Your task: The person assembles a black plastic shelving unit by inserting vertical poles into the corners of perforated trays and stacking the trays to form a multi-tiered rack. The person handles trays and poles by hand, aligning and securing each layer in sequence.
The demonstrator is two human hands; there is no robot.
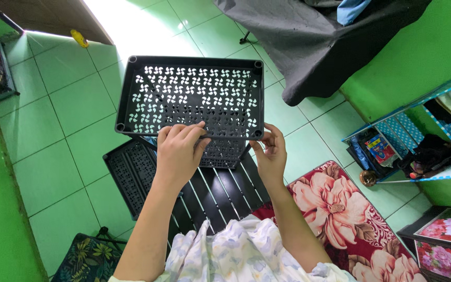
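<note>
Black perforated shelf tray [191, 96] held up above green tiled floor [69, 104], near edge gripped by both hands. Left hand [177, 154] closed over front rim, right hand [270, 154] pinching corner. Looks light, stiff plastic; best held by rim or corner sockets.

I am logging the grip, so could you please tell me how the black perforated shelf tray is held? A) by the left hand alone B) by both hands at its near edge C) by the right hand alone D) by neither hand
B: the left hand and the right hand both grip the near edge of the shelf tray.
</note>
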